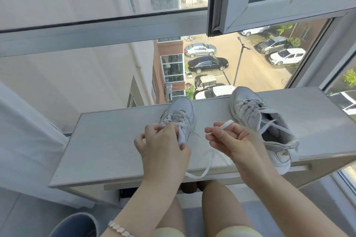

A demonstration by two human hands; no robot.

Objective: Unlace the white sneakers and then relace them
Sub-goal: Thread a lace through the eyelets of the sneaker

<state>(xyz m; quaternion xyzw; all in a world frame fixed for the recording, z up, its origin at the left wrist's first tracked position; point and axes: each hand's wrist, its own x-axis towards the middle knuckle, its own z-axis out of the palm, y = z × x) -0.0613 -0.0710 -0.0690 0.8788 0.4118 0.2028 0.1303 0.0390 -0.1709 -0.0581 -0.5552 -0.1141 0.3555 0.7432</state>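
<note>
Inspecting the centre of the frame: your left hand (163, 146) grips the near end of the centre sneaker (180, 109), fingers curled on its upper. Your right hand (229, 140) pinches the flat lace (209, 166), whose slack loops over the shelf (107, 140) edge, lower centre. The second sneaker (256, 119) stands centre right, loosely laced. Judgement: the shoe is light and pliable, the lace limp. Hold the lace near its tip and brace the shoe beside the eyelets.

One head-worn wide-angle view — forward and down, close over the white table (107, 140)
</note>
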